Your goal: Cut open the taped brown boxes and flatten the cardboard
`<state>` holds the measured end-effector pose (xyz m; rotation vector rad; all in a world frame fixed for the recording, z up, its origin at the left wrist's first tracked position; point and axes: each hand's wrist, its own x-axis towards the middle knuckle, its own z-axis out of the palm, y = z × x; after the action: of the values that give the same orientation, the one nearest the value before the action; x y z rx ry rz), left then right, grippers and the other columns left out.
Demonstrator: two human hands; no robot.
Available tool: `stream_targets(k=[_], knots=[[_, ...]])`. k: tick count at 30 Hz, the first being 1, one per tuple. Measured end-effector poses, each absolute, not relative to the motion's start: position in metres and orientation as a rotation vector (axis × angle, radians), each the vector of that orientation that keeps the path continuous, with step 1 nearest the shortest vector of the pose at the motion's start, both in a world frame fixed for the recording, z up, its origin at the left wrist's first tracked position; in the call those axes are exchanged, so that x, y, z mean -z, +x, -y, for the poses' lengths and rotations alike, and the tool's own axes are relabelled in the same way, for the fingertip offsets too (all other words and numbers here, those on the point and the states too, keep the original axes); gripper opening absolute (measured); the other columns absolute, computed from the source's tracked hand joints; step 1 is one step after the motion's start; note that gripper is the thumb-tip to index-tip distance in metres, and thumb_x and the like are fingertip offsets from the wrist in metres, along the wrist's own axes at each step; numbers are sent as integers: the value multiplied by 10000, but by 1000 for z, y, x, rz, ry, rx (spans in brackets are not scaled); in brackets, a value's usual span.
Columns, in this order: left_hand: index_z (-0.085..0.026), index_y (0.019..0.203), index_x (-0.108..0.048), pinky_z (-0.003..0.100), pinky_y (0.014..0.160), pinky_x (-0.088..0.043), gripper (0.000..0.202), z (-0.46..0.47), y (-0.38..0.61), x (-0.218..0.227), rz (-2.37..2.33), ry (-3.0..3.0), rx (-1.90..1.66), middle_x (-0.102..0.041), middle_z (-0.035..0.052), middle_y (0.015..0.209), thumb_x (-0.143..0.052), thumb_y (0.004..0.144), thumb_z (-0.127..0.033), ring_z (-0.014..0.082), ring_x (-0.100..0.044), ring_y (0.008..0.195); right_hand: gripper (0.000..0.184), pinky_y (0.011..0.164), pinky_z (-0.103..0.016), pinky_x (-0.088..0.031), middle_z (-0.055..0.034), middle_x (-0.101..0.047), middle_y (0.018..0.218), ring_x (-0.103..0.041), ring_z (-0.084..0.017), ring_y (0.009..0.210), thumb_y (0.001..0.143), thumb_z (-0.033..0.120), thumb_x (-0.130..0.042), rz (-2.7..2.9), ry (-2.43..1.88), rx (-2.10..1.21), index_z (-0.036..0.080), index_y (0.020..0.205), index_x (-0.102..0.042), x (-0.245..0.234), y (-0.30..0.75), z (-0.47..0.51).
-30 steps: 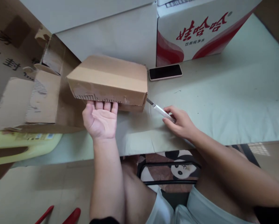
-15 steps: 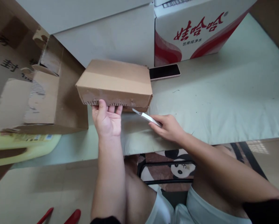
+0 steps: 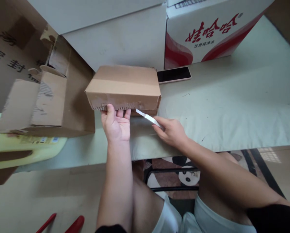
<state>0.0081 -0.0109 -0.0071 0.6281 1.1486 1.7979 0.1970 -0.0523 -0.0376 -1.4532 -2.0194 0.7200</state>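
A brown cardboard box (image 3: 125,86) stands at the middle of the table, its near lower edge torn and showing corrugation. My left hand (image 3: 117,124) grips that edge, palm up, with the thumb on the front face and the fingers under it. In my right hand (image 3: 171,131) is a white utility knife (image 3: 152,121) with its blade out. The blade's tip meets the box's lower front edge, just right of my left fingertips. Behind the box's right end lies a smartphone (image 3: 174,74), dark screen up.
White cartons (image 3: 120,45) stand behind, one a carton with red lettering (image 3: 203,38). To the left are an opened cardboard box (image 3: 79,110) and a yellow plastic jug (image 3: 51,152). A pale green cloth (image 3: 232,106) covers the table.
The knife in my right hand has moved left and up, so its blade tip now meets the box's lower edge. My left hand keeps its grip. The whole view has shifted slightly.
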Motion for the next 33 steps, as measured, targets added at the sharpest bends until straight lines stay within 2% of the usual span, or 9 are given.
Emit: stream_targets(k=[5, 14, 20, 26, 30, 33], knots=[[-323, 939, -604, 338, 942, -554, 300, 10, 6, 9, -1133, 576, -1844, -715, -7, 1156, -807, 755, -444, 185, -643, 1185, 356, 568, -318, -366, -63, -769, 859, -624, -206, 640, 951, 378, -465, 2028, -1492, -678, 241, 1156, -722, 40, 196, 52], [-300, 910, -599, 323, 938, -543, 354, 7, 0, 19, -1158, 547, -1845, -725, 3, 1128, -813, 733, -519, 186, -629, 1196, 357, 567, -327, -358, -61, -768, 860, -641, -218, 662, 956, 389, -488, 2032, -1582, -617, 255, 1190, -720, 43, 199, 54], [-286, 948, -593, 323, 951, -534, 283, 7, 7, 17, -1129, 466, -1852, -717, 21, 1170, -781, 800, -437, 167, -659, 1130, 371, 561, -315, -338, -59, -787, 933, -665, -212, 700, 963, 369, -464, 2071, -1565, -561, 249, 1206, -718, 42, 196, 54], [-286, 960, -606, 322, 919, -550, 197, 11, 26, 10, -1065, 441, -1810, -724, 5, 1096, -753, 842, -345, 152, -695, 1003, 403, 580, -315, -351, -80, -786, 976, -677, -227, 743, 974, 362, -451, 2030, -1637, -540, 224, 1257, -701, 36, 193, 52], [-267, 921, -595, 285, 893, -557, 66, 7, 21, 3, -1077, 279, -1881, -725, 14, 1059, -660, 918, -281, 132, -686, 971, 406, 560, -314, -326, -66, -788, 1033, -657, -214, 708, 966, 347, -450, 1996, -1642, -535, 249, 1276, -693, 34, 196, 55], [-263, 896, -574, 246, 858, -557, 66, 4, 2, 0, -1113, 212, -1973, -723, 16, 1026, -607, 951, -279, 116, -677, 936, 401, 548, -307, -302, -59, -786, 953, -614, -196, 629, 955, 345, -460, 1936, -1689, -500, 265, 1264, -702, 33, 202, 54]])
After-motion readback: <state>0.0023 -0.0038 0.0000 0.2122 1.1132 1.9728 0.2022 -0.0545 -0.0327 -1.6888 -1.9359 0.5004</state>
